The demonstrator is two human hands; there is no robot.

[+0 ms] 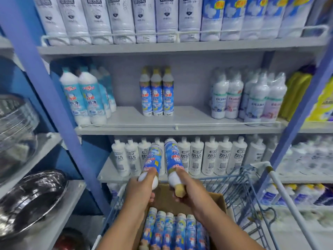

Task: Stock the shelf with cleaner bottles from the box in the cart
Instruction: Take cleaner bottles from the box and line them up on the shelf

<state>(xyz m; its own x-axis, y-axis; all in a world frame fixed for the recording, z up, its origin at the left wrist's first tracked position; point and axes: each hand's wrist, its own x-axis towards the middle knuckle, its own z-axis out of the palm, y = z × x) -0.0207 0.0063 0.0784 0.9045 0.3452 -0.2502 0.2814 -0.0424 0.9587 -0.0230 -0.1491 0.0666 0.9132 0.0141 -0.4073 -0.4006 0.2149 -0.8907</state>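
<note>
At lower centre, left hand [142,190] and right hand [187,191] each grip a cleaner bottle [152,162], seemingly bottom-up, above the box [219,200].

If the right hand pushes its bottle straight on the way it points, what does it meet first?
Probably the row of white bottles on the lower shelf: the bottle in the right hand points base-first at them. Depth is unclear, so it may clear their tops.

Steel bowls [30,199] stacked on left shelving
</note>
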